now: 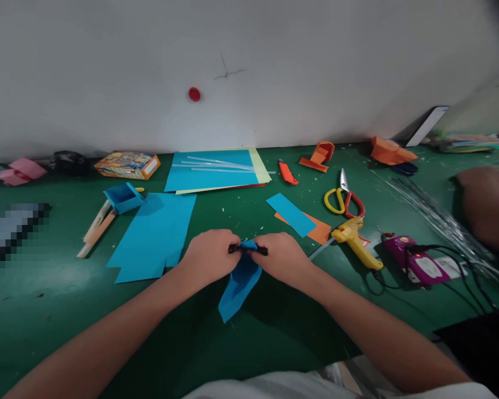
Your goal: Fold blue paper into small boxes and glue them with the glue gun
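While left hand [210, 256], right hand [280, 256] pinch blue paper [239, 285] tight, blue box [125, 198] contents unclear.

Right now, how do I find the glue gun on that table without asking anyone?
Start at the green table, just right of the right hand pinching the blue paper. Nearer than the scissors and left of the purple box lies the glue gun: all yellow and the only pistol-shaped thing.

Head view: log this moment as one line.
left hand: pinching blue paper strip | right hand: pinching same strip | at its top: thin black item | nearby: glue gun, scissors | surface: green table
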The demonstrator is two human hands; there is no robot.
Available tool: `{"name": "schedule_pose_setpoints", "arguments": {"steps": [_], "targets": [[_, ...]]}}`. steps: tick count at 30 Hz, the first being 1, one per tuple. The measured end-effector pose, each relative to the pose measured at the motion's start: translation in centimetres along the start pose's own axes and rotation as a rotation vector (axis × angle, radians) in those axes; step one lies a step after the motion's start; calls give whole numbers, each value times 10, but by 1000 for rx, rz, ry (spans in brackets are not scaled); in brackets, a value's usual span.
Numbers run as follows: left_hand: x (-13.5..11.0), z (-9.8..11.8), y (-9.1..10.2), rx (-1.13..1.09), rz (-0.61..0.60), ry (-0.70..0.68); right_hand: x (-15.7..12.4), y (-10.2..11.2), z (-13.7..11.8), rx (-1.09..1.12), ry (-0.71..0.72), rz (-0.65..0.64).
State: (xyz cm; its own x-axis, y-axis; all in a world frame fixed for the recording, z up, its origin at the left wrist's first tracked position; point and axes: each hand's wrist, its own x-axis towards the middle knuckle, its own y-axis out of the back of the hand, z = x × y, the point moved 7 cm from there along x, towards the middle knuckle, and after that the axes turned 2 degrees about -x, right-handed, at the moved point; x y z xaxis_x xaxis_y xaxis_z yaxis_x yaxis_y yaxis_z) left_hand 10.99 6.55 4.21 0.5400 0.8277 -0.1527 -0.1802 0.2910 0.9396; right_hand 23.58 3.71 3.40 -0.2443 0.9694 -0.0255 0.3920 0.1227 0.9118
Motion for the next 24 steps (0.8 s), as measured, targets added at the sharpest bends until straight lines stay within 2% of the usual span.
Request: {"name": "schedule_pose_setpoints", "arguments": {"steps": [3, 14, 19, 24], "targets": [[1, 0, -1, 41, -30, 0, 1, -1, 1, -18, -1, -7], [0, 4, 0, 87, -14, 12, -4, 9, -3, -222, 17, -105], [-2, 4, 5, 105, -22, 31, -1, 10, -6, -245, 31, -79], [-3, 4, 11, 166, 11, 57, 1, 10, -12, -228, 87, 2]]}}
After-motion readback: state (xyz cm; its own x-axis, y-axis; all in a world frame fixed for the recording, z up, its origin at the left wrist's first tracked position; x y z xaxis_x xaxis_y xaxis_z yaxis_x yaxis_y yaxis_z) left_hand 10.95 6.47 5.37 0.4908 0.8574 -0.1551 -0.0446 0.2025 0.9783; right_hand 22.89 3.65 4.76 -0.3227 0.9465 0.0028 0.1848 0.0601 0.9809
